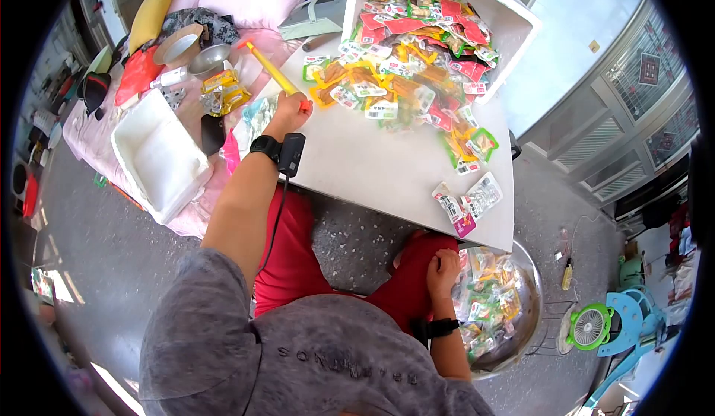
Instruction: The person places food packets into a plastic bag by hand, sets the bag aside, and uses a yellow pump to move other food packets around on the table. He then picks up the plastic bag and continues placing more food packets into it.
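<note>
My left hand [289, 113] is closed around the near end of a yellow stick [269, 67] with an orange tip, over the left edge of the white table. I cannot make out what kind of tool it is. Small sealed food packets [372, 88] lie heaped on the table to the right of this hand, and some in the middle are blurred. They spread from a white foam box [518, 32] tipped toward me, which holds many more. My right hand [444, 268] rests on my right knee, fingers laid out and holding nothing.
A large metal basin [530, 297] of packets stands on the floor by my right leg. Two packets [482, 195] lie near the table's right edge. Left, a pink-covered bed [82, 129] bears a white foam tray [160, 155]. A green fan [590, 326] stands at right.
</note>
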A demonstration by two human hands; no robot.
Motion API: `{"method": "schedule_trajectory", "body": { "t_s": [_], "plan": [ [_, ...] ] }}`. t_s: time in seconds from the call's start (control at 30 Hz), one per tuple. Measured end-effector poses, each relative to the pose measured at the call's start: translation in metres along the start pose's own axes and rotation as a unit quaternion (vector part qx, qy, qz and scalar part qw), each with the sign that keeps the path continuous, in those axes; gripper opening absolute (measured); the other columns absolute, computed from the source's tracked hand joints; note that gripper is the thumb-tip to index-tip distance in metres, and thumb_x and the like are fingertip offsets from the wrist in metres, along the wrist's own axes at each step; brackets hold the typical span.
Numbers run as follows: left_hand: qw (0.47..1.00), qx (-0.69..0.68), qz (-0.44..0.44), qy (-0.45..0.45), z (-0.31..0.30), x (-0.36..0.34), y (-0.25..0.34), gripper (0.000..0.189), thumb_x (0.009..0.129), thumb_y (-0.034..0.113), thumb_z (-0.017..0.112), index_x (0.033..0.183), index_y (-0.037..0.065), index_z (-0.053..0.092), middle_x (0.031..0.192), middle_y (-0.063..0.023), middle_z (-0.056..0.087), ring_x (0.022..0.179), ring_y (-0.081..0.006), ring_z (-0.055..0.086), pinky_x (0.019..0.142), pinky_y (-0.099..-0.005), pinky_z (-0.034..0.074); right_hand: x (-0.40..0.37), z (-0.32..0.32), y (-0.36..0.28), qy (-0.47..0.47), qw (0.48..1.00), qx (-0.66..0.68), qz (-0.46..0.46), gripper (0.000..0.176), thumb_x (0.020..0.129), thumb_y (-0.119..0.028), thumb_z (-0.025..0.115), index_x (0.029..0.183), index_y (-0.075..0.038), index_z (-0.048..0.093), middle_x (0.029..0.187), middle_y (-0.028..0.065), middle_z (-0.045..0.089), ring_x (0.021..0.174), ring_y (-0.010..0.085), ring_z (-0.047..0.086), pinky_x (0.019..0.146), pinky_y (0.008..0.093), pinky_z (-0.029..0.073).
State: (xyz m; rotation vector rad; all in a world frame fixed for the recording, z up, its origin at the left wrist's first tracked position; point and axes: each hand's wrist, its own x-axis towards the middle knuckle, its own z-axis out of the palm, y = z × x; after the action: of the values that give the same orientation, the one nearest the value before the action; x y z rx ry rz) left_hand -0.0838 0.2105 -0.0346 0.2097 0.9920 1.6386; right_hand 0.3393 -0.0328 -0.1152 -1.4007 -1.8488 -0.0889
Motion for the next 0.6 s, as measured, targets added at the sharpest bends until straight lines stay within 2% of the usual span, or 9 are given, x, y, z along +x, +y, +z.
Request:
{"method": "schedule_trajectory", "body": {
  "t_s": [0.07,0.1,0.2,0.3,0.33,0.4,0.43,0.53,0.6],
  "plan": [
    [0.994,-0.079,-0.019,-0.066,0.008,-0.031,0.004,0.083,0.072,-0.007,0.045,0.129,0.026,-0.005,0.095,-0.011,0.04,0.074,-0.0197,0.047,0.066,-0.0316,0.044,0.0,0.0,0.0,-0.004,1.0,0.007,-0.006,0.013,0.063,0.001,0.053,0.076,-0.001,0.052,0.079,0.0129,0.055,0.078,0.0316,0.051,0.073,0.0401,0.041],
    [0.992,-0.045,-0.01,-0.118,0.004,-0.043,0.003,0.081,0.074,-0.005,0.046,0.13,0.024,-0.005,0.097,-0.0114,0.04,0.079,-0.0209,0.049,0.069,-0.0327,0.044,0.001,-0.001,-0.001,-0.005,1.0,0.009,-0.011,0.013,0.063,0.001,0.053,0.076,-0.001,0.052,0.08,0.0131,0.055,0.078,0.0318,0.051,0.073,0.04,0.042],
    [0.992,0.02,0.026,-0.124,0.004,-0.117,-0.019,0.079,0.075,-0.003,0.046,0.13,0.021,-0.005,0.102,-0.0113,0.04,0.088,-0.0221,0.05,0.072,-0.0327,0.043,0.006,-0.001,-0.009,-0.008,0.997,0.081,0.014,0.012,0.067,0.0,0.052,0.079,0.0,0.052,0.08,0.0144,0.054,0.076,0.0311,0.052,0.071,0.037,0.043],
    [0.977,0.084,0.025,-0.193,-0.007,-0.196,-0.055,0.077,0.077,-0.002,0.048,0.13,0.019,-0.004,0.106,-0.0105,0.041,0.091,-0.0219,0.049,0.074,-0.0316,0.042,0.024,0.003,-0.037,-0.049,0.975,0.199,0.092,0.009,0.075,-0.002,0.051,0.084,-0.001,0.052,0.084,0.0087,0.054,0.077,0.0175,0.053,0.069,0.0269,0.042],
    [0.967,0.08,0.031,-0.238,-0.016,-0.215,-0.069,0.076,0.078,-0.001,0.049,0.13,0.018,-0.003,0.107,-0.0102,0.04,0.092,-0.0211,0.048,0.075,-0.0315,0.042,0.027,0.01,-0.043,-0.08,0.947,0.279,0.138,0.012,0.079,-0.006,0.049,0.091,-0.002,0.051,0.087,0.0052,0.054,0.076,0.0101,0.05,0.068,0.022,0.041],
    [0.938,0.084,0.054,-0.333,-0.032,-0.244,-0.089,0.075,0.078,0.0,0.05,0.13,0.016,-0.001,0.109,-0.0097,0.04,0.093,-0.0193,0.047,0.076,-0.0315,0.042,0.051,0.011,-0.072,-0.159,0.883,0.382,0.222,0.018,0.079,-0.006,0.05,0.095,0.001,0.049,0.088,0.0073,0.054,0.079,0.0124,0.051,0.069,0.025,0.042],
    [0.916,0.091,0.072,-0.384,-0.037,-0.255,-0.096,0.074,0.079,0.0,0.051,0.13,0.016,0.0,0.111,-0.0096,0.039,0.093,-0.0183,0.046,0.077,-0.0315,0.041,0.063,0.013,-0.088,-0.174,0.855,0.441,0.211,0.025,0.08,-0.007,0.05,0.103,0.001,0.043,0.09,0.0071,0.053,0.08,0.0122,0.05,0.07,0.025,0.042],
    [0.897,0.138,0.047,-0.418,-0.043,-0.273,-0.108,0.072,0.078,0.001,0.052,0.131,0.017,0.005,0.112,-0.0088,0.039,0.097,-0.0155,0.045,0.079,-0.0315,0.041,0.097,0.017,-0.132,-0.244,0.75,0.567,0.236,0.047,0.082,-0.01,0.05,0.12,-0.001,0.024,0.093,0.0085,0.05,0.085,0.013,0.049,0.072,0.0256,0.042],
    [0.883,0.162,-0.003,-0.441,-0.046,-0.275,-0.112,0.072,0.077,0.002,0.054,0.131,0.016,0.008,0.117,-0.0084,0.037,0.102,-0.0146,0.041,0.082,-0.0303,0.039,0.112,0.022,-0.151,-0.281,0.721,0.577,0.261,0.051,0.082,-0.011,0.05,0.122,-0.001,0.02,0.09,0.0087,0.05,0.081,0.013,0.05,0.07,0.0254,0.043]
  ]
}}
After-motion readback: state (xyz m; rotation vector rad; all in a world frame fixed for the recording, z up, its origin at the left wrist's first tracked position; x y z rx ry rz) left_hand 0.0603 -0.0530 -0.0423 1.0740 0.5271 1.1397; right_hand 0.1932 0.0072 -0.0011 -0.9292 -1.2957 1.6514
